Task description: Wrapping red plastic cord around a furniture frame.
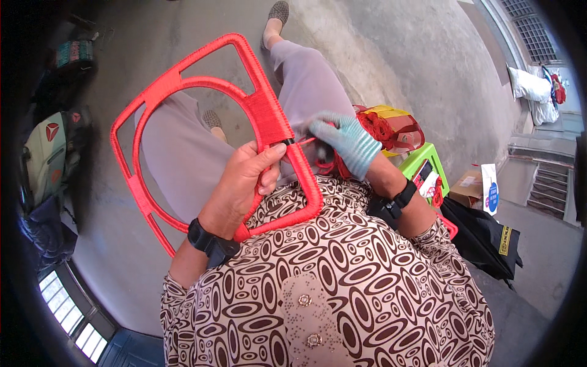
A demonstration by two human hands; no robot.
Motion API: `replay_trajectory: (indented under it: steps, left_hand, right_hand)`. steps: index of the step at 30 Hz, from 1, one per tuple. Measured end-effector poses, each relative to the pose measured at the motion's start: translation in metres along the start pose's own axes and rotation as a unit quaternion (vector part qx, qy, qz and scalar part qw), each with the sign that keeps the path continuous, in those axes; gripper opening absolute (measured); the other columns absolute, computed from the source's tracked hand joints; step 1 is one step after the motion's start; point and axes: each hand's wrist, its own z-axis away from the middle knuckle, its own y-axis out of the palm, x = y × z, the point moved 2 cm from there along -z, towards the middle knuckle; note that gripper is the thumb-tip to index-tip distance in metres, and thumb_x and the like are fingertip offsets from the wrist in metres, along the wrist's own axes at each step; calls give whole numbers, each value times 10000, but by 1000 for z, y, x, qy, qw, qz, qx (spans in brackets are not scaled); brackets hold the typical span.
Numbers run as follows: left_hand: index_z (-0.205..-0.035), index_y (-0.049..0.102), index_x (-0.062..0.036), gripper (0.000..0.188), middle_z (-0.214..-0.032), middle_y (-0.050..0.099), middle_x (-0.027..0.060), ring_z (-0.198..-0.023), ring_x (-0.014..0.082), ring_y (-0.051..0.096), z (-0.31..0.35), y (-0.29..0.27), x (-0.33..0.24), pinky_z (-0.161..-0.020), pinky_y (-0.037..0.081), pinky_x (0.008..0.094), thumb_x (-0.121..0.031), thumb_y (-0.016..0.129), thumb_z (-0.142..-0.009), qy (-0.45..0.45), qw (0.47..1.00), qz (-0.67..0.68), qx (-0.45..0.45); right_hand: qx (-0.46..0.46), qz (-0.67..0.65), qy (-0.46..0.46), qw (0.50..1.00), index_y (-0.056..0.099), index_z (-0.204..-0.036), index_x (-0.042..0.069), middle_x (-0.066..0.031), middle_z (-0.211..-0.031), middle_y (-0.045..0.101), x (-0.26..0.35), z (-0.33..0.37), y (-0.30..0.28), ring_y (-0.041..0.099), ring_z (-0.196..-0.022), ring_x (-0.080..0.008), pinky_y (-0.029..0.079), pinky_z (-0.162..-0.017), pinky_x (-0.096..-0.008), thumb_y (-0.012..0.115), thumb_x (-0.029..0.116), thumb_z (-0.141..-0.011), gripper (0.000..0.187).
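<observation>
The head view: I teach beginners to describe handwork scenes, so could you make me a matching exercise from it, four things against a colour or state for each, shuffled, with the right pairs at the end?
Column one
1. Left hand
2. Right hand
3. Frame
4. Patterned top

Column two
A. in a light-blue striped glove
B. cream with brown ovals
C. bare, with no glove
D. red, with a ring shape inside its outline

Right pairs: 1-C, 2-A, 3-D, 4-B
</observation>
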Motion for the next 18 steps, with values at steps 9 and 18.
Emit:
replay_trajectory:
  steps: [9,18]
  left_hand:
    - [-960,566,-41,118,-573,440,-41,-412,27,358,-1,3,-4,-365,281,186,-141,596,-905,3,1000,4,1]
    - [-939,579,-51,111,-551,437,-46,-402,25,362,-6,-1,-3,-359,276,183,-146,616,-894,4,1000,1,-28]
  right_hand:
    - [-147,254,-333,896,684,-954,48,-143,-837,678,9,-11,10,672,-749,-231,524,-669,-307,680,97,-802,160]
    - [-182,281,-355,873,674,-971,47,-108,-787,664,7,-22,11,635,-667,-198,498,-593,-301,680,85,-780,195]
